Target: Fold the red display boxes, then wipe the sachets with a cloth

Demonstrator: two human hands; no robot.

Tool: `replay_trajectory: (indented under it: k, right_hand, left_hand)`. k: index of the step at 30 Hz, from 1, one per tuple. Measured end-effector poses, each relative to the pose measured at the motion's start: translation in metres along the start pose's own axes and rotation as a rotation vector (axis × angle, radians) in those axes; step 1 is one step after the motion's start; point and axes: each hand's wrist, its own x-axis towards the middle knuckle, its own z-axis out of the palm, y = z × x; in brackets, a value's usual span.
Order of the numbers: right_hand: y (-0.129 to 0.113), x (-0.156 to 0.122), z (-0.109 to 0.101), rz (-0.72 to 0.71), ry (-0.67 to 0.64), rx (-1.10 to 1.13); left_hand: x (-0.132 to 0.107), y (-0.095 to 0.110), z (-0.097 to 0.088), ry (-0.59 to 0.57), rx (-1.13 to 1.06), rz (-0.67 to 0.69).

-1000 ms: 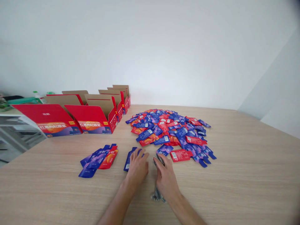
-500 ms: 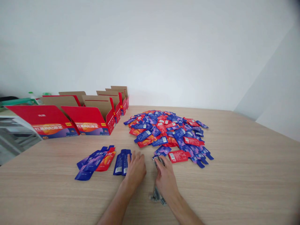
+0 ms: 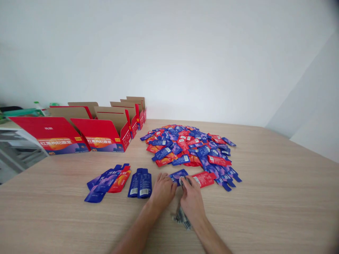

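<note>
My right hand [image 3: 192,201] is closed on a bundle of sachets [image 3: 182,218]; their striped edges stick out below my palm and past my fingertips. My left hand [image 3: 162,192] lies just left of it, fingers bent and pinching the near edge of a single blue sachet [image 3: 178,175] at the front of the big pile of red and blue sachets [image 3: 190,148]. Both hands rest low on the wooden table [image 3: 265,197]. Left of my left hand lies a small stack of blue sachets [image 3: 140,183].
A fanned group of blue and red sachets [image 3: 108,180] lies further left. Several open red cardboard boxes [image 3: 106,135] stand in a row at the table's back left. A shelf with odds and ends [image 3: 16,116] sits beyond the table's left edge.
My left hand left the small blue stack on the table and moved right to the loose blue sachet. My right hand with its bundle shifted slightly forward.
</note>
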Motion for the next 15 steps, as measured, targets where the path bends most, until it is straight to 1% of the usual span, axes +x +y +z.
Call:
replay_trajectory:
  k: [3,5,7,9,12,15]
  right_hand:
    - [0.0001,-0.0001,0.0009,-0.010,0.004,0.006]
    - [0.0000,-0.0001,0.0010,-0.013,0.006,0.010]
    - [0.0000,-0.0001,0.0009,-0.014,0.005,0.018]
    - [0.0001,-0.0002,0.0010,-0.010,0.006,0.032]
    - [-0.0003,-0.0004,0.0013,0.000,-0.002,0.058]
    - [-0.0031,-0.0005,0.0005,-0.005,-0.015,0.087]
  left_hand:
    - [0.0004,-0.0041,-0.0065,0.066,0.019,-0.109]
    - [-0.0004,-0.0061,-0.0072,0.093,0.032,-0.188]
    - [-0.0012,-0.0073,-0.0057,0.084,0.060,-0.285]
    - [-0.0013,-0.0080,-0.0042,0.039,0.074,-0.358]
    - [-0.0003,-0.0089,-0.0057,-0.003,0.017,-0.393]
    - [0.0008,-0.0108,-0.0119,0.046,-0.135,-0.372]
